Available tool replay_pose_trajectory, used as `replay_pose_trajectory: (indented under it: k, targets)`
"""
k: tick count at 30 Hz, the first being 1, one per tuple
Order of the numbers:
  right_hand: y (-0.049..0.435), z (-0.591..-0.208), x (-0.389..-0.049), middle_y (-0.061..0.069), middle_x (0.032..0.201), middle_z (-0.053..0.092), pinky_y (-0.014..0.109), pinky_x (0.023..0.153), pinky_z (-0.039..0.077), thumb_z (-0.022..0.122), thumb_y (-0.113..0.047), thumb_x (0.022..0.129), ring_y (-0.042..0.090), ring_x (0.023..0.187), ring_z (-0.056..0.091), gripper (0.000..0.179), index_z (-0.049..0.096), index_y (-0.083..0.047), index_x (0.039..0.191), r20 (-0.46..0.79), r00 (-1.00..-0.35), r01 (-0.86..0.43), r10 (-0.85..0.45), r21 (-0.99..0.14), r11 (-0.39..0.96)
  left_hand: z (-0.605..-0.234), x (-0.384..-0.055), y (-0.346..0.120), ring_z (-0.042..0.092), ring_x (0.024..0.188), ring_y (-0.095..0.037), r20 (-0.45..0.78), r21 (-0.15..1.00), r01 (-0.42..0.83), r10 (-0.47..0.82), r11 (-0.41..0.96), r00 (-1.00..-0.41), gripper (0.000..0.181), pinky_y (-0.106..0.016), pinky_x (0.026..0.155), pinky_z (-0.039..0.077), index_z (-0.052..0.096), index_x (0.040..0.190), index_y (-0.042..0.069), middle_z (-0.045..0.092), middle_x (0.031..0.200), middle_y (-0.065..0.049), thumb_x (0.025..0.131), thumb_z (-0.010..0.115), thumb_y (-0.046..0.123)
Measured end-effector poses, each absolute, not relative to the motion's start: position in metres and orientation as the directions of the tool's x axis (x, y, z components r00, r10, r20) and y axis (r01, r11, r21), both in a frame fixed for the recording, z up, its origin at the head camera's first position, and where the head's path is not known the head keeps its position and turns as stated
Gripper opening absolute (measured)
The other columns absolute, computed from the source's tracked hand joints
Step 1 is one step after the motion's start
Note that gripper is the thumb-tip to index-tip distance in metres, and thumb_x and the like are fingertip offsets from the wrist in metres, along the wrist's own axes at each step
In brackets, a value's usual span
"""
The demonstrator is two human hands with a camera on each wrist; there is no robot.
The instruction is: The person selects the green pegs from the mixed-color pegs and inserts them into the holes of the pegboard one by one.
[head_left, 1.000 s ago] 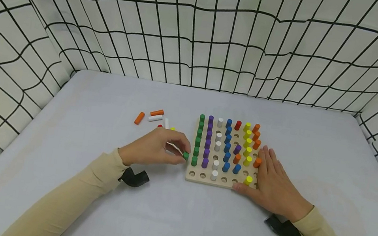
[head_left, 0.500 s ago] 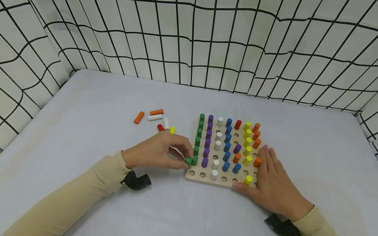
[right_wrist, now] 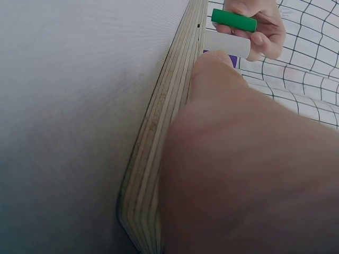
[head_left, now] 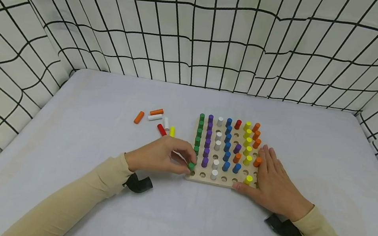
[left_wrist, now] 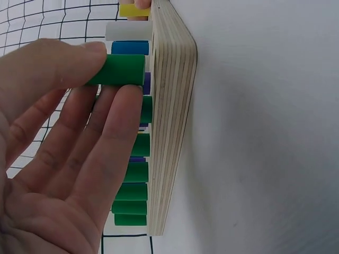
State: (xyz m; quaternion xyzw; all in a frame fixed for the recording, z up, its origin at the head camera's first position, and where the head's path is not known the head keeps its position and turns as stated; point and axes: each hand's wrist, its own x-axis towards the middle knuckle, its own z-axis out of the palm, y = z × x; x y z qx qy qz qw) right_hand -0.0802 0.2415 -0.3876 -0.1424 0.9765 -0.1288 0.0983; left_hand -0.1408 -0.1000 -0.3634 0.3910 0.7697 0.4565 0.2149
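A wooden pegboard [head_left: 216, 184] lies on the table, with columns of green, purple, white, blue, red, yellow and orange pegs standing in its holes. My left hand [head_left: 160, 155] pinches a green peg [left_wrist: 125, 70] between thumb and fingers, just above the front left corner hole. In the right wrist view this green peg [right_wrist: 234, 20] is apart from the board's surface. Flat along the board's right edge rests my right hand [head_left: 275, 185], its fingers straight and its thumb at the front edge. That hand covers part of the right column.
Left of the board lie loose pegs: two orange pegs, one of them a tilted orange peg [head_left: 139, 117], white pegs [head_left: 155, 117], a red peg [head_left: 161, 129] and a yellow peg [head_left: 172, 131]. A black wire grid [head_left: 211, 41] stands behind the white table [head_left: 175, 220].
My left hand has moved right and toward the front of the board, carrying the green peg to above the corner hole. More of the red and yellow loose pegs shows. The right hand stays put.
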Motion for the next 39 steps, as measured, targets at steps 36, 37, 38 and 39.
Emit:
replay_pose_trajectory:
  k: [36, 37, 38, 39]
  targets:
    - [0.2402, -0.3839, -0.0793, 0.032, 0.171, 0.001, 0.071, 0.127, 0.017, 0.054, -0.083, 0.087, 0.054, 0.159, 0.004, 0.13, 0.004, 0.012, 0.16, -0.159, -0.939, -0.251, -0.306, -0.291, 0.923, -0.3608, -0.1371, -0.1, 0.074, 0.095, -0.006, 0.087, 0.796, 0.52, 0.792, 0.309, -0.604, 0.022, -0.022, 0.09, 0.063, 0.073, 0.107, 0.012, 0.076, 0.104, -0.001, 0.087, 0.082, 0.009]
    - [0.2401, -0.3844, -0.0793, 0.032, 0.171, 0.0, 0.071, 0.127, 0.017, 0.054, -0.083, 0.087, 0.054, 0.159, 0.004, 0.13, 0.004, 0.012, 0.16, -0.159, -0.939, -0.251, -0.306, -0.294, 0.922, -0.3599, -0.1372, -0.1007, 0.074, 0.094, -0.005, 0.094, 0.792, 0.527, 0.791, 0.309, -0.605, 0.022, -0.022, 0.089, 0.063, 0.073, 0.107, 0.011, 0.076, 0.104, -0.001, 0.087, 0.082, 0.009]
    - [0.2401, -0.3849, -0.0792, 0.032, 0.171, 0.0, 0.071, 0.127, 0.017, 0.054, -0.083, 0.087, 0.054, 0.159, 0.004, 0.13, 0.004, 0.012, 0.16, -0.161, -0.939, -0.248, -0.305, -0.296, 0.922, -0.3589, -0.1376, -0.102, 0.074, 0.094, -0.005, 0.101, 0.786, 0.535, 0.79, 0.309, -0.605, 0.022, -0.022, 0.089, 0.063, 0.073, 0.107, 0.011, 0.076, 0.105, -0.001, 0.087, 0.082, 0.01]
    - [0.2399, -0.3855, -0.0794, 0.032, 0.171, 0.0, 0.071, 0.127, 0.017, 0.054, -0.083, 0.087, 0.054, 0.159, 0.004, 0.13, 0.004, 0.012, 0.16, -0.164, -0.939, -0.246, -0.303, -0.299, 0.922, -0.3576, -0.138, -0.1033, 0.074, 0.093, -0.005, 0.109, 0.781, 0.541, 0.785, 0.312, -0.61, 0.022, -0.022, 0.089, 0.063, 0.073, 0.107, 0.011, 0.076, 0.104, -0.001, 0.087, 0.083, 0.01]
